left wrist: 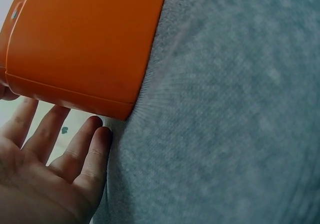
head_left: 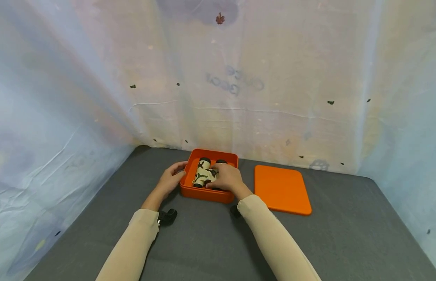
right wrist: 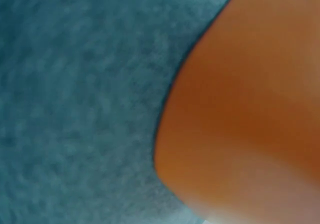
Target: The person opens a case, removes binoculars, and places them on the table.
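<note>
Inside an orange box (head_left: 208, 195) lie camouflage-patterned binoculars (head_left: 201, 171) with black ends. My right hand (head_left: 226, 177) reaches over the box's right side and grips the right barrel, hiding much of it. Along the box's left side, my left hand (head_left: 170, 180) touches the wall and rim with loosely extended fingers. The left wrist view shows those fingers (left wrist: 82, 156) spread beside the outer wall of the box (left wrist: 85, 43). Only the blurred box wall (right wrist: 240, 114) and grey cloth appear in the right wrist view; the right hand is out of sight there.
A flat orange lid (head_left: 282, 189) lies on the grey cloth-covered table (head_left: 200, 242), right of the box. Pale printed sheeting (head_left: 274, 78) hangs behind the table and along both sides. A black strap (head_left: 167, 216) sits at the left wrist.
</note>
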Tool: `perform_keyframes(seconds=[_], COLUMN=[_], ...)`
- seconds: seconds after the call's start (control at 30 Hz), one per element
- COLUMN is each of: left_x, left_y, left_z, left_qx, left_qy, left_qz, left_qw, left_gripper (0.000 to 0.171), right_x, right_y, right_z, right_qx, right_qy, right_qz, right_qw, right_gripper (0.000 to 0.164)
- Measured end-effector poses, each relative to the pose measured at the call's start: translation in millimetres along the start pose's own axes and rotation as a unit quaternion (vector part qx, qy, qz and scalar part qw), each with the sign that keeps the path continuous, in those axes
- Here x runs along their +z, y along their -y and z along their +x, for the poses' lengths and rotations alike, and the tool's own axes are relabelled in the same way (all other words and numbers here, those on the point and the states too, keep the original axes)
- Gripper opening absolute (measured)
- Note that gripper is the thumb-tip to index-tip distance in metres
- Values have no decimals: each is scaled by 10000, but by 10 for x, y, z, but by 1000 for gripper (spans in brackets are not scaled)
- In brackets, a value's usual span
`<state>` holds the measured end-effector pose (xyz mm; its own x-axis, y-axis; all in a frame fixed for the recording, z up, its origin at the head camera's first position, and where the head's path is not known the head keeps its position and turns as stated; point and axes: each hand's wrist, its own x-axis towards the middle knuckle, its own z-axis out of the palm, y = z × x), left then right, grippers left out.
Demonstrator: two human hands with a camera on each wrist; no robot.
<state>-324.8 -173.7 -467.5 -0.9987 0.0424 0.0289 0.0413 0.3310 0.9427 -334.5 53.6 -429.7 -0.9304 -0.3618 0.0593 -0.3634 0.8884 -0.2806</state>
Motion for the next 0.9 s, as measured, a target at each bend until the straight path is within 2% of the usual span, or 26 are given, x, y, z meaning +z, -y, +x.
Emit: perform_keyframes(seconds=[0.63,0.9], left_x=[10,11], left_y=[-30,-38], left_z=[-30,-26], left_qx=[-41,-38], left_qy=[-66,-51], left_qz=[123,107], left_qw=[9999,9999], left_gripper=[38,37], right_x=[-37,-74], right_y=[14,4], right_z=[-14,-2], right_qx=[55,179], right_qy=[-60,-34], right_qz=[259,733], right_qw=[9996,9971], right_gripper=[69,70])
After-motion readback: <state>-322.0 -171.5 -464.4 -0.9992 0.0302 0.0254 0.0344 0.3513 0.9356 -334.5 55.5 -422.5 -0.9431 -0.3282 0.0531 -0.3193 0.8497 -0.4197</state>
